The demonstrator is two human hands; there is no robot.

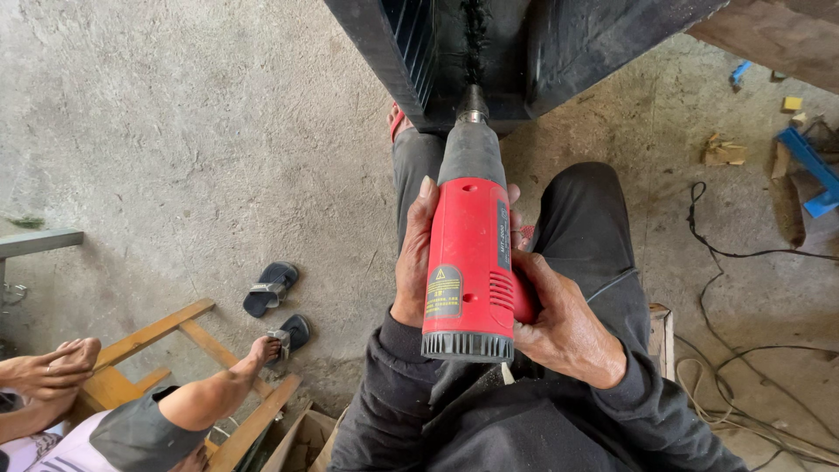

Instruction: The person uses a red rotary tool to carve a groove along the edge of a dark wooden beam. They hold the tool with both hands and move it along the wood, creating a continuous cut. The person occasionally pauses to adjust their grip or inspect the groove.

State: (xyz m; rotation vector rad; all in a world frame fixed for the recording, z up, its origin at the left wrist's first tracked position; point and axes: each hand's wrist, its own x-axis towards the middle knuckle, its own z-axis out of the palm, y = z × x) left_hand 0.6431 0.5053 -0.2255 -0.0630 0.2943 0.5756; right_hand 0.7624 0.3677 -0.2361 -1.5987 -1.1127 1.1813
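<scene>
Both hands grip red heat gun point(470, 262) | left hand point(414, 258) | right hand point(564, 323)

view: single head camera, worn by the person
facing: steeply down over lap and concrete floor point(218, 131)
range: close, hands filling centre
overlap: none, one view only

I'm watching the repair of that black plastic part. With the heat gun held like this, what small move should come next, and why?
Probably a slow slide of the nozzle along the rough seam in the black part. Both hands, left hand and right hand, grip the heat gun, and its tip sits right at the seam's lower end, with the rest of the seam running on beyond it.
</scene>
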